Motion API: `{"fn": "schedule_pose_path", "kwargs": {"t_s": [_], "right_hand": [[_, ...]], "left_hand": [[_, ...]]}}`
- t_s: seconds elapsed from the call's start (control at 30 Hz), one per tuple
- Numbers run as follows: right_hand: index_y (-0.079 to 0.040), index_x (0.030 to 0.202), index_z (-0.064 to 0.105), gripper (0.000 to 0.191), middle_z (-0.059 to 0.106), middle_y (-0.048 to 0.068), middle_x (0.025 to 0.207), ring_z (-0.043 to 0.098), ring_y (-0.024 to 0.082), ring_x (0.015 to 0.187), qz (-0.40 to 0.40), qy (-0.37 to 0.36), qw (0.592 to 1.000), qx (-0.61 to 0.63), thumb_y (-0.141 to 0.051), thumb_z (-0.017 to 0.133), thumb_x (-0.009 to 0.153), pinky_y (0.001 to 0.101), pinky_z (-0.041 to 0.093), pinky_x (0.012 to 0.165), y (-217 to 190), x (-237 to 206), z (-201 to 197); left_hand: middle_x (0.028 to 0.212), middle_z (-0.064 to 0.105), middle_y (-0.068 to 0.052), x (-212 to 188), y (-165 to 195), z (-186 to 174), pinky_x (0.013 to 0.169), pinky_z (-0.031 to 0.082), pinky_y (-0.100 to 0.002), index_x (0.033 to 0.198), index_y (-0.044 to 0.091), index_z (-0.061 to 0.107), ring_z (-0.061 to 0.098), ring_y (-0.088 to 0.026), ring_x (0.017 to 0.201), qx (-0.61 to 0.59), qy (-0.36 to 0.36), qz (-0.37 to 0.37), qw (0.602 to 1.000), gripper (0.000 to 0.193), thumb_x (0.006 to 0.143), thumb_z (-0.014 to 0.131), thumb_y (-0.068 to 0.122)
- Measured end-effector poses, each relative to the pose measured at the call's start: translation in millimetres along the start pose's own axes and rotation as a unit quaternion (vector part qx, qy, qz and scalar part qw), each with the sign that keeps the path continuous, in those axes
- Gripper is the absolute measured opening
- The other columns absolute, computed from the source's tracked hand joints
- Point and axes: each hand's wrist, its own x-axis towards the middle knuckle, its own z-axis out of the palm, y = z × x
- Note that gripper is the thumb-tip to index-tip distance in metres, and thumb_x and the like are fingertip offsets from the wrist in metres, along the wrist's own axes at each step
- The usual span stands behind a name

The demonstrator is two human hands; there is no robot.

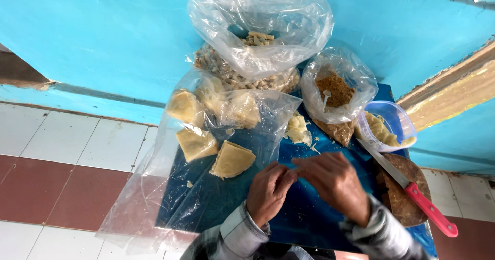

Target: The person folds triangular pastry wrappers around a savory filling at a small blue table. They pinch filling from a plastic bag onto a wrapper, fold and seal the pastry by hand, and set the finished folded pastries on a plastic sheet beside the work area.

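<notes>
My left hand [268, 192] and right hand [335, 183] meet fingertip to fingertip at lower centre, pinched closed over the blue counter [304, 213]; what they pinch I cannot tell. Folded pastry triangles [232, 159] lie just left on clear plastic [149, 198], close for reaching.

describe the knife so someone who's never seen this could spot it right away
Start at the blue table and go to its right edge, where a round brown wooden board lies beside the right hand. The knife lies slantwise across that board, its blade tip toward the clear plastic tub. Its bright red handle is the only red thing there.
</notes>
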Motion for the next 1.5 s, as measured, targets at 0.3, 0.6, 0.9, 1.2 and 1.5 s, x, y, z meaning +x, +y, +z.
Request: {"fn": "schedule_pose_path", "kwargs": {"t_s": [0.3,0.6,0.9,1.2,1.5], "right_hand": [[-0.007,0.129,0.073,0.031,0.070,0.022,0.129,0.067,0.034,0.104,-0.128,0.215,0.954,-0.167,-0.005,0.072,0.098,0.0439,0.053,0.088,48,215,-56],[-0.007,0.112,0.073,0.023,0.073,0.012,0.116,0.070,0.030,0.105,0.038,-0.028,0.998,0.032,-0.014,0.071,0.090,0.0420,0.054,0.089,-11,37,16],[-0.012,0.120,0.071,0.049,0.065,0.011,0.127,0.062,0.033,0.115,0.172,-0.013,0.979,-0.113,-0.030,0.075,0.074,0.0498,0.044,0.099,-32,-117,17],[-0.013,0.108,0.075,0.027,0.073,0.005,0.118,0.066,0.028,0.110,-0.036,-0.005,0.995,0.091,-0.019,0.078,0.082,0.0409,0.052,0.092,-54,1,44],[-0.015,0.095,0.072,0.016,0.070,0.001,0.096,0.068,0.026,0.091,-0.095,-0.026,0.993,0.066,-0.021,0.078,0.081,0.0421,0.053,0.078,-66,62,81]], "left_hand": [[0.085,0.070,-0.005,-1,7,-19,0.060,0.048,-0.028,0.110,0.005,0.067,0.059,-0.011,0.068,-0.149,0.097,-0.085,0.980,0.032,0.104,0.057,0.034],[0.106,0.065,-0.010,-1,-20,-26,0.078,0.050,-0.030,0.118,0.001,0.062,0.057,-0.015,0.088,-0.315,0.176,-0.044,0.932,0.036,0.108,0.052,0.035],[0.112,0.072,-0.006,-13,7,-59,0.083,0.059,-0.029,0.117,0.013,0.069,0.072,-0.015,0.099,0.054,0.253,0.123,0.958,0.022,0.106,0.065,0.033],[0.105,0.070,-0.011,-42,0,-108,0.079,0.054,-0.045,0.119,0.011,0.066,0.068,-0.035,0.094,0.312,0.188,0.117,0.924,0.030,0.090,0.074,0.011],[0.100,0.073,-0.009,-67,-14,-123,0.070,0.058,-0.030,0.113,0.006,0.070,0.074,-0.018,0.080,0.108,0.201,0.075,0.971,0.027,0.087,0.076,0.002]]}}
